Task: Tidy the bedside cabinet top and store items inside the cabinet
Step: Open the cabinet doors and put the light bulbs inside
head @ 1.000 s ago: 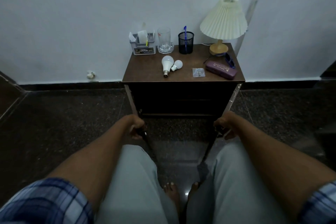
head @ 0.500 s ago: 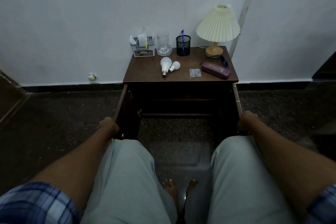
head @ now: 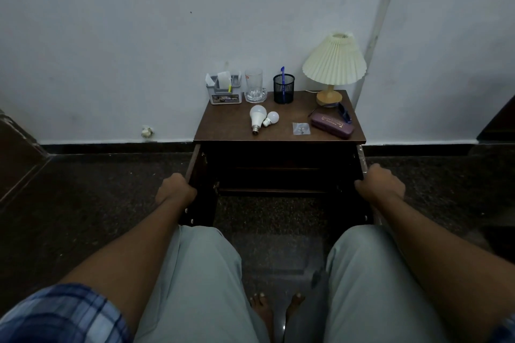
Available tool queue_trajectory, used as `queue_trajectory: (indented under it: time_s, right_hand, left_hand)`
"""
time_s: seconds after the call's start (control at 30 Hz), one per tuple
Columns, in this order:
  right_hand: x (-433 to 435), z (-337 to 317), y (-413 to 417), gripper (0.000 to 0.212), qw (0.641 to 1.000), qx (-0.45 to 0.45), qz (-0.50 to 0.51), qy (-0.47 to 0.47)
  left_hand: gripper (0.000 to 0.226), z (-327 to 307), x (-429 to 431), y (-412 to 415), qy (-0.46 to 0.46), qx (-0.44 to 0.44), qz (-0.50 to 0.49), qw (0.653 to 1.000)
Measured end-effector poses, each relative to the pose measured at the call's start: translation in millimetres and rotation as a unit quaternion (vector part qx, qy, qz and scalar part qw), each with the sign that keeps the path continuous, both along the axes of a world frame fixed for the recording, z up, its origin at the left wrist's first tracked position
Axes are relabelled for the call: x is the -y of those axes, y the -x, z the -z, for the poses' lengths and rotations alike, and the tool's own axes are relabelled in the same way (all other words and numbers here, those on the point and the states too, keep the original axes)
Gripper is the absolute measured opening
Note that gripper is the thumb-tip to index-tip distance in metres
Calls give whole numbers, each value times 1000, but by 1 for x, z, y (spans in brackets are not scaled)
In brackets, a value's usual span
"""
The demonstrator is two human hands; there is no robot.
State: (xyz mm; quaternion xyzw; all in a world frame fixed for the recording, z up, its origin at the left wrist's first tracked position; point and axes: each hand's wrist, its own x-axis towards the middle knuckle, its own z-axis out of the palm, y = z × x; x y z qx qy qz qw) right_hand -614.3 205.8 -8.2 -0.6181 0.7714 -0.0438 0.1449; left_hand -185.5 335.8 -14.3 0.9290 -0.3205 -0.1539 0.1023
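Presently, findings relative to the bedside cabinet (head: 278, 131):
Left hand (head: 175, 189): clasps the left door (head: 199, 189), swung wide.
Right hand (head: 380, 185): clasps the right door (head: 362, 175), likewise wide.
Cabinet interior: dark, contents unreadable.
Writing: grey organizer (head: 224, 90) at rear left reads "OPEL".
Top, front: two bulbs (head: 260, 120), purple case (head: 331, 127).
Top, rear: glass (head: 254, 86), mesh pen cup (head: 283, 89), lamp (head: 333, 69).

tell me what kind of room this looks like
Probably a bedroom corner: a small wooden bedside cabinet against a plain wall, with a pleated-shade lamp and a glasses case on top.
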Motion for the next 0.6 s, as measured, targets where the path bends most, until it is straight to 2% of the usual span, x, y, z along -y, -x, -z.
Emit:
queue_trajectory:
  time_s: [0.2,0.33,0.6]
  right_hand:
    - [19,-18,-43,22,986,118,-110,38]
    - [31,-25,-83,11,964,214,-149,61]
    - [76,-13,-165,11,936,293,-187,63]
  left_hand:
    - [41,-18,21,14,75,-34,-11,997]
    - [13,-19,49,24,150,-94,-2,984]
    - [3,15,129,31,245,-214,54,944]
